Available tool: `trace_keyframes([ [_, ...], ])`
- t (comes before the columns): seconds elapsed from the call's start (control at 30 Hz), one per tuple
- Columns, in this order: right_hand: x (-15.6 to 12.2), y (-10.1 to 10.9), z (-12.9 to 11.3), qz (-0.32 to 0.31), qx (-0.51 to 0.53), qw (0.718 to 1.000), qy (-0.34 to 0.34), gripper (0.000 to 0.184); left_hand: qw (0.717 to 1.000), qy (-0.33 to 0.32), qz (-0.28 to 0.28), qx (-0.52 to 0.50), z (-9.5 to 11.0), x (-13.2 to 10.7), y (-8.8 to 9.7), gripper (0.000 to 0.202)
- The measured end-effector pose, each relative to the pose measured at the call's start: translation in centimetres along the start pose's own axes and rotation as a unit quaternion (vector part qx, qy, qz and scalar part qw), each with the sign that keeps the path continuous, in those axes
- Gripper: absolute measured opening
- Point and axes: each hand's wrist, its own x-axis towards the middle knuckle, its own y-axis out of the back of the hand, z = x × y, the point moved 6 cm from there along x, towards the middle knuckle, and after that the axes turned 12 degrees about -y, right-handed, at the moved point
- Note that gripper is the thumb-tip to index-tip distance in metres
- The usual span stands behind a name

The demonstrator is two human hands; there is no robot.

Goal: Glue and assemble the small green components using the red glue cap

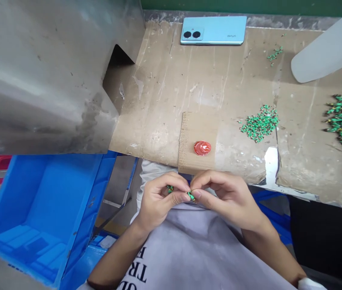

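Blue phone (213, 30) marked "vivo", grey shirt (189, 249) with partial print "TR"

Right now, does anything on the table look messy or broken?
Yes. A few green bits lie strayed right of the phone, away from the green pile. The cardboard cover is scratched, and its front edge is torn.

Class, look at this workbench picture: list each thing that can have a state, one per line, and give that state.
Left hand: shut on small green parts.
Right hand: fingertips pinched on one such part, meeting the left fingertips.
Phone: lying face down, camera side up.
Red cap: lying flat on the cardboard.
Green pile: loose heap, untouched.
Blue crate: open-topped, no lid.
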Motion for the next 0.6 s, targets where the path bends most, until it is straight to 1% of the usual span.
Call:
trace_keyframes([
  [0.07,-0.1,0.1,-0.4,0.001,-0.028,1.000,0.004,0.014,1.000,0.004,0.000,-0.001,-0.1,-0.1,0.0,0.017],
  [0.23,-0.7,0.1,-1.2,0.004,-0.077,0.996,0.041,0.009,1.000,-0.003,-0.003,0.004,0.1,-0.2,0.0,0.020],
  [0.43,-0.9,0.0,-1.5,0.004,-0.081,0.995,0.063,0.011,0.999,-0.031,-0.014,0.001,0.6,0.0,-0.2,0.012],
  [0.6,-1.0,0.1,-1.3,0.005,-0.089,0.994,0.056,0.009,0.999,-0.034,-0.026,0.015,0.9,0.0,-0.4,0.013],
])
